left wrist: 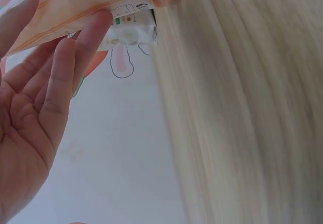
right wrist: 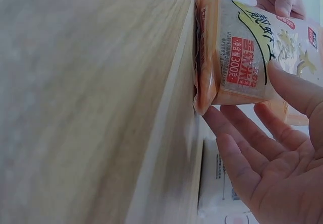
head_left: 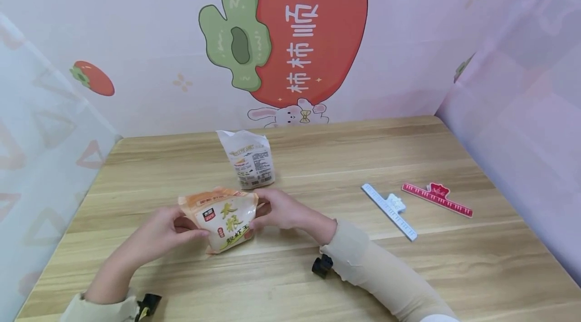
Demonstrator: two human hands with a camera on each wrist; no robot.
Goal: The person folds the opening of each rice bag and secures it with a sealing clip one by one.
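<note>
An orange and white bag of rice (head_left: 231, 218) stands tilted on the wooden table, its printed front toward me. My left hand (head_left: 165, 234) holds its left side, thumb in front and fingers behind. On the opposite side my right hand (head_left: 281, 211) grips the bag, the thumb on the front face. In the right wrist view the bag of rice (right wrist: 242, 52) has its bottom seam right at the tabletop, with fingers spread behind it. The left wrist view shows the orange side of the bag (left wrist: 91, 7) between thumb and fingers.
Behind the rice bag stands a white printed bag (head_left: 251, 161). To the right lie a light blue clip (head_left: 389, 211) and a red clip (head_left: 438, 198), both patterned like piano keys. A wall with a large persimmon print (head_left: 317, 35) borders the table's (head_left: 317, 286) far edge.
</note>
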